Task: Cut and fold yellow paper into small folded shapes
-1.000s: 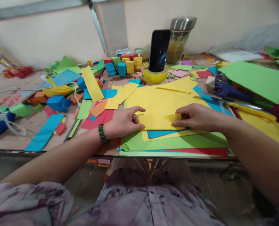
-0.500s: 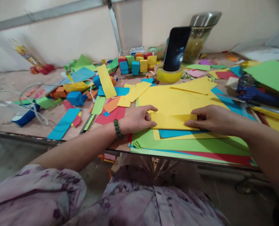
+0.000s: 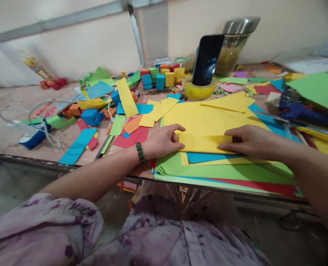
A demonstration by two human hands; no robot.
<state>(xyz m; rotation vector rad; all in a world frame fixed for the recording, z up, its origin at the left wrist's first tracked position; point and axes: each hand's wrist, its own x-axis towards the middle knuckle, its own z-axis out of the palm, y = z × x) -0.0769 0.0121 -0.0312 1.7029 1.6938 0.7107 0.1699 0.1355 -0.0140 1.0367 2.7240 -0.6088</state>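
Blue paper, cut as a flat strip [image 3: 78, 146], lies on the pinkish-brown counter [image 3: 3, 133] at the left. Next comes the left hand [image 3: 166, 140], a dark green bead bracelet [image 3: 141, 153] at its wrist; forefinger and thumb stand apart at one end of a folded yellow paper strip [image 3: 200, 143], and whether the curled fingers between them grip it I cannot tell. The yellow strip rests between both hands, on loosely stacked coloured paper sheets [image 3: 208, 171] by the counter's front edge. The fingers of the right hand [image 3: 249, 140] pinch its other end, thumb in front. Farther right lies a long yellow-and-metal tool [image 3: 319, 135]. The crease could come out skewed if one end is pulled harder, and the uneven sheets beneath might slide under pressure. Compared with a second ago, the scene sits farther right in view, while the hold looks unchanged.
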